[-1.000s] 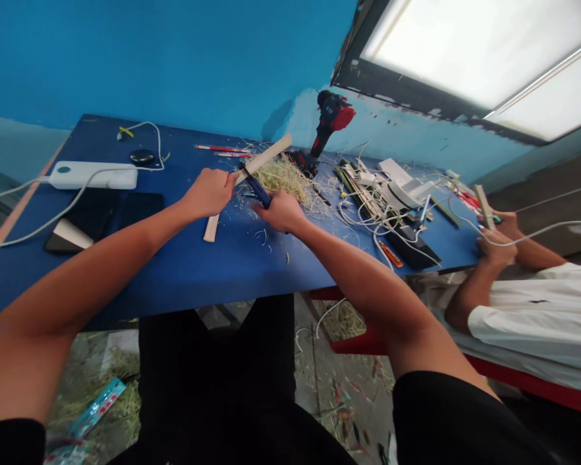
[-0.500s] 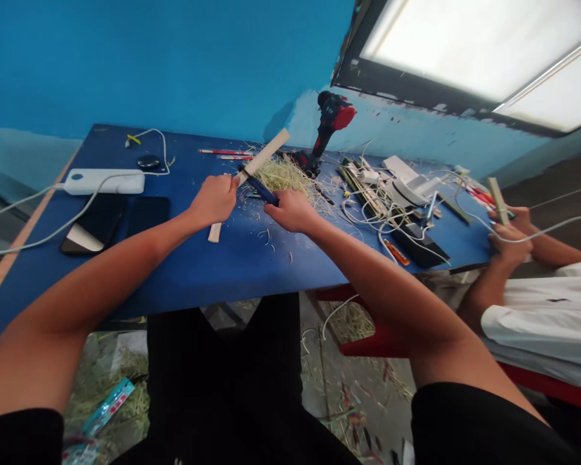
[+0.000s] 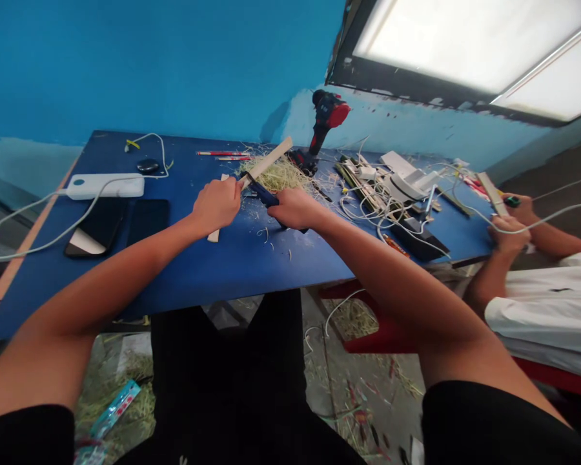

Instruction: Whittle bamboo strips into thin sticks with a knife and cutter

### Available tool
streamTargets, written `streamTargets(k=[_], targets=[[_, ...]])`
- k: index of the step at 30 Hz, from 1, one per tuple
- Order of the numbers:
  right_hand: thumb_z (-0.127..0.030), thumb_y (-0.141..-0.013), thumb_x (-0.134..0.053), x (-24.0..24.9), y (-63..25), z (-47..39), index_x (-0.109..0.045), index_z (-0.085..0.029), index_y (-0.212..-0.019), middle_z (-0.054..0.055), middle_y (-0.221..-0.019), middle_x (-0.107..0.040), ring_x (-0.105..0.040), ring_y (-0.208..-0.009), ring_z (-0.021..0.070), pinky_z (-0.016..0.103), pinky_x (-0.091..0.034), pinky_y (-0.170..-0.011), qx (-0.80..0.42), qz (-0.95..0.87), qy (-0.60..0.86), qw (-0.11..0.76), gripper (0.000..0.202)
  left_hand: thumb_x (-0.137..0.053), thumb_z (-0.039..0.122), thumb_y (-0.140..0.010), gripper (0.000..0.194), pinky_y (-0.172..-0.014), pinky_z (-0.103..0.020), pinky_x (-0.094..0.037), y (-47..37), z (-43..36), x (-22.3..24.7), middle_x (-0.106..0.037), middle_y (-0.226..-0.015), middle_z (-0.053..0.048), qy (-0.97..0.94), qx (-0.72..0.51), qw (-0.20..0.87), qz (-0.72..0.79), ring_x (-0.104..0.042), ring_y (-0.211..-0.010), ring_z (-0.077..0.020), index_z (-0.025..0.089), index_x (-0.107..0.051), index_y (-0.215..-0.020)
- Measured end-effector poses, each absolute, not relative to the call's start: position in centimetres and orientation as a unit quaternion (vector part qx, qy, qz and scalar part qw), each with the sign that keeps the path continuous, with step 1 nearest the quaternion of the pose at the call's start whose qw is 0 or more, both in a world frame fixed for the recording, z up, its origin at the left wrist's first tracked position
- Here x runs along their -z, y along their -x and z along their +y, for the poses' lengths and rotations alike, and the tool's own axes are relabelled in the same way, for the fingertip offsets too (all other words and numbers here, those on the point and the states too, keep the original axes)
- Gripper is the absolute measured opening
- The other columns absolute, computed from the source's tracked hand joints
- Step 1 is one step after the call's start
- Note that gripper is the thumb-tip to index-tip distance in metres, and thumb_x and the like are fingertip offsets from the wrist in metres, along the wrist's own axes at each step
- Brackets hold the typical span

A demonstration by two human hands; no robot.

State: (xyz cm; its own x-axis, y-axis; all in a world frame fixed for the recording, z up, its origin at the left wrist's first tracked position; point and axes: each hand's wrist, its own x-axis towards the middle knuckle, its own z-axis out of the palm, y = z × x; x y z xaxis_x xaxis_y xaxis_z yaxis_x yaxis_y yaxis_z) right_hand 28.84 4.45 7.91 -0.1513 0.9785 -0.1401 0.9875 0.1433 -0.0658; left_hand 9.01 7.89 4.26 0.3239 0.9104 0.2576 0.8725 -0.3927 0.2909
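Note:
My left hand (image 3: 217,206) is closed around the lower end of a pale bamboo strip (image 3: 272,157), which slants up and away to the right. A dark-blue-handled knife (image 3: 263,194) is gripped in my right hand (image 3: 293,208). Its dark blade lies across the strip just beyond my left fingers. Part of the handle is hidden by the right fingers. Behind both hands is a heap of thin curly shavings (image 3: 283,175). Another pale strip (image 3: 214,236) lies on the blue table (image 3: 232,268), partly covered by my left hand.
A cordless drill (image 3: 325,123) stands behind the shavings. Tangled white cables (image 3: 363,210) and bamboo pieces are to the right. On the left lie a white power strip (image 3: 106,186) and two phones (image 3: 148,219). At far right, a co-worker's hands (image 3: 510,229) hold another strip.
My right hand and the knife have shifted slightly, with the blade still across the strip. The co-worker's strip has tilted to the left. The whole view has shifted a little.

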Motion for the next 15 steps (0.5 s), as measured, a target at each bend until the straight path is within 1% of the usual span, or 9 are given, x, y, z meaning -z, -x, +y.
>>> streamTargets(k=[2, 4, 7, 10, 13, 15], targets=[[-0.029, -0.093, -0.055, -8.7, -28.8, 4.4, -0.079, -0.01, -0.092, 0.02, -0.089, -0.075, -0.07, -0.088, 0.0298, 0.039, -0.045, -0.074, 0.103, 0.746, -0.657, 0.034, 0.03, -0.033, 0.04, -0.114, 0.051, -0.074, -0.038, -0.053, -9.3, 7.4, -4.6, -0.082, -0.102, -0.02, -0.81, -0.19, 0.028, 0.553, -0.078, -0.088, -0.0301, 0.015, -0.076, -0.119], [-0.027, -0.09, -0.058, -9.5, -29.0, 4.3, -0.077, -0.013, -0.087, 0.016, -0.078, -0.071, -0.067, -0.079, 0.0261, 0.037, -0.045, -0.069, 0.147, 0.73, -0.666, 0.032, 0.025, -0.034, 0.04, -0.114, 0.05, -0.078, -0.039, -0.054, -9.6, 7.0, -4.8, -0.082, -0.104, -0.02, -0.811, -0.197, 0.003, 0.551, -0.079, -0.092, -0.0308, 0.014, -0.075, -0.123], [-0.026, -0.084, -0.062, -10.0, -29.5, 4.3, -0.074, -0.017, -0.079, 0.009, -0.065, -0.063, -0.062, -0.068, 0.0227, 0.036, -0.044, -0.062, 0.209, 0.696, -0.687, 0.016, 0.016, -0.033, 0.042, -0.115, 0.051, -0.082, -0.04, -0.054, -10.1, 6.5, -4.9, -0.082, -0.106, -0.021, -0.81, -0.223, -0.017, 0.542, -0.079, -0.096, -0.031, 0.014, -0.075, -0.124], [-0.024, -0.081, -0.065, -9.8, -30.2, 4.3, -0.067, -0.02, -0.071, 0.009, -0.066, -0.062, -0.061, -0.068, 0.022, 0.036, -0.047, -0.062, 0.259, 0.679, -0.687, -0.013, 0.011, -0.032, 0.044, -0.115, 0.053, -0.083, -0.04, -0.053, -10.6, 6.3, -4.9, -0.081, -0.107, -0.021, -0.809, -0.242, -0.021, 0.536, -0.078, -0.098, -0.0316, 0.014, -0.074, -0.124], [-0.021, -0.08, -0.065, -9.6, -30.6, 4.2, -0.057, -0.021, -0.061, 0.009, -0.072, -0.063, -0.061, -0.071, 0.0206, 0.036, -0.051, -0.067, 0.297, 0.675, -0.674, -0.039, 0.02, -0.029, 0.046, -0.115, 0.055, -0.081, -0.041, -0.051, -10.6, 6.3, -4.8, -0.08, -0.108, -0.023, -0.816, -0.247, -0.021, 0.523, -0.077, -0.097, -0.0323, 0.014, -0.073, -0.125], [-0.02, -0.08, -0.065, -9.6, -30.7, 4.1, -0.053, -0.022, -0.059, 0.008, -0.075, -0.064, -0.062, -0.071, 0.0202, 0.036, -0.052, -0.069, 0.316, 0.664, -0.676, -0.047, 0.024, -0.027, 0.047, -0.114, 0.057, -0.081, -0.043, -0.051, -10.3, 6.6, -4.9, -0.078, -0.11, -0.024, -0.823, -0.252, -0.012, 0.51, -0.076, -0.098, -0.0329, 0.015, -0.073, -0.123]])
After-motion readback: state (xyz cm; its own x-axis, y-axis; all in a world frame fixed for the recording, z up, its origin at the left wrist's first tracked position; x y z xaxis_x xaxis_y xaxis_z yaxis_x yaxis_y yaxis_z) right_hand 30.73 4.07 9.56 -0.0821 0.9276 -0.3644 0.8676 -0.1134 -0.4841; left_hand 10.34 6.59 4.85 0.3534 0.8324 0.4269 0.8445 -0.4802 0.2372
